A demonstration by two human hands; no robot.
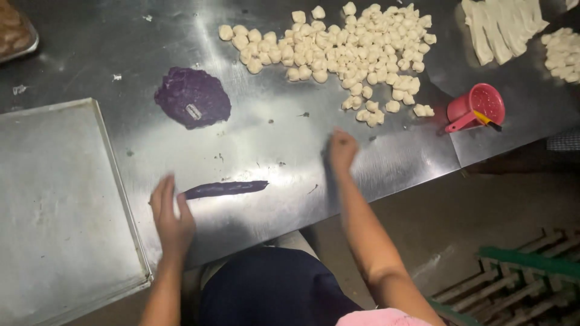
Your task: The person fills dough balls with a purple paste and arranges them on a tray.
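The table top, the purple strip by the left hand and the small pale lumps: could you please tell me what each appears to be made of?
Table top: sheet metal, probably stainless steel, dull sheen with blurred reflections. Purple strip: seemingly a soft paste or dough, matte, rolled thin. Pale lumps: likely raw dough, matte, rounded, irregular cut pieces.

Filling strip (225,189) between hands; tray (60,199) left, dough pieces (350,48) behind.
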